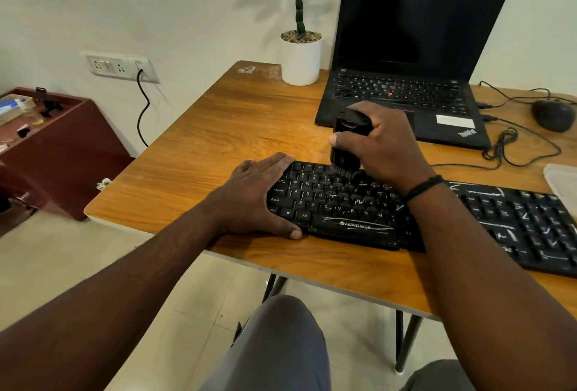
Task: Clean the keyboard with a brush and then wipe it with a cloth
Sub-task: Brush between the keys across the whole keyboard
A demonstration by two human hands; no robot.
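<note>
A: Two hands: our left hand [259, 194] lies flat, fingers straight, on the keyboard's [337, 203] left end.
B: Our right hand [379, 147] grips the brush [345, 144], bristles touching the upper keys.

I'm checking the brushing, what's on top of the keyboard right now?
The left hand rests flat on the keyboard, brush bristles touch its upper keys, white dust streaks show. The right forearm hides the middle.

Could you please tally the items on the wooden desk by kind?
Keyboard: 1
Brush, gripped by the right hand: 1
Laptop: 1
Mouse: 1
Potted plant: 1
Total: 5
The left hand rests on the keyboard.
</note>
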